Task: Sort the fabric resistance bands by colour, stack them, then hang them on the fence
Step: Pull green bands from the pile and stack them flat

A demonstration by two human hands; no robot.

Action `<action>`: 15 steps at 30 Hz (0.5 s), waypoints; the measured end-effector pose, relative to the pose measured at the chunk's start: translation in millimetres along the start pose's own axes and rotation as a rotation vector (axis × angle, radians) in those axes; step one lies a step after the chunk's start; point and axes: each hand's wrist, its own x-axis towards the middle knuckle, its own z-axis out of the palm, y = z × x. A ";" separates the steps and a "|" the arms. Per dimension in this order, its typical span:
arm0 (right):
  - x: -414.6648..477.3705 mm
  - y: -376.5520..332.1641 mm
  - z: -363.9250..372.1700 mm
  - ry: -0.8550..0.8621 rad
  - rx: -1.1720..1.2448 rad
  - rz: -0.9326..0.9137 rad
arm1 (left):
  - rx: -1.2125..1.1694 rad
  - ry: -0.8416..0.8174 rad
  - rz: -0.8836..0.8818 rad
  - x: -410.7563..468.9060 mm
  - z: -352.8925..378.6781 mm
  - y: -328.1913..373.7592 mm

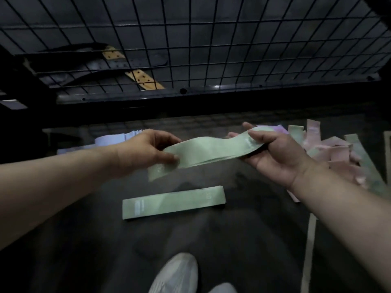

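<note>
I hold a bundle of green fabric bands (211, 152) above the dark floor. My left hand (143, 152) pinches its left end between thumb and fingers. My right hand (273, 153) lies palm up under the right end, thumb pressed on top. A flat stack of green bands (173, 201) rests on the floor just below. A mixed heap of pink and green bands (338, 153) sprawls at the right. Pale lilac bands (110, 139) lie behind my left forearm, partly hidden. The black wire fence (201, 49) stands ahead.
Behind the fence lie dark straps and a tan perforated belt (139, 75). The fence's bottom rail (148, 95) runs across just beyond the bands. My white shoes (177, 273) are at the bottom centre. A pale strip (310, 246) lies on the floor at the right.
</note>
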 end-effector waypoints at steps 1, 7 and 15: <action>-1.0 5.1 2.9 -0.011 -0.028 0.017 | 0.016 0.011 -0.006 -5.3 -3.5 -2.6; -0.2 25.1 12.9 -0.043 -0.019 0.097 | -0.021 0.044 -0.079 -18.7 -18.2 -28.2; 22.0 62.5 -2.5 0.065 -0.204 0.121 | -0.001 -0.035 -0.203 -18.0 -20.6 -57.7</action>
